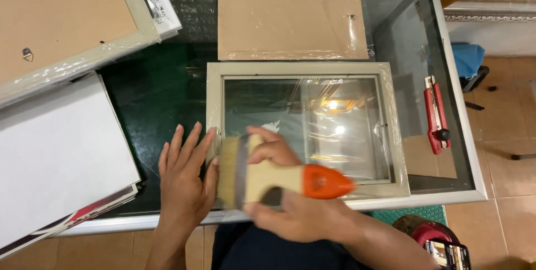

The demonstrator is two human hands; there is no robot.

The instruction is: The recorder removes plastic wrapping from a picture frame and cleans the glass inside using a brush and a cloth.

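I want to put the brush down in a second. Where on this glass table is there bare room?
Barest: the dark glass between the white sheets and the cream frame. A narrower strip lies between that frame and the red cutter. The left side is crowded with stacked frames; the backing board fills the far middle.

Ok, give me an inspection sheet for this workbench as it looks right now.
Surface: glass-topped table with a pale metal rim.
Job's things: cream picture frame holding glass; wide paintbrush with an orange handle end.
Clutter: brown backing board, red utility knife, white sheets, another frame lying back up.
Hands: left hand flat at the frame's left edge; right hand gripping the brush.
Cables: nothing seen.
Surroundings: tiled floor, blue cloth.
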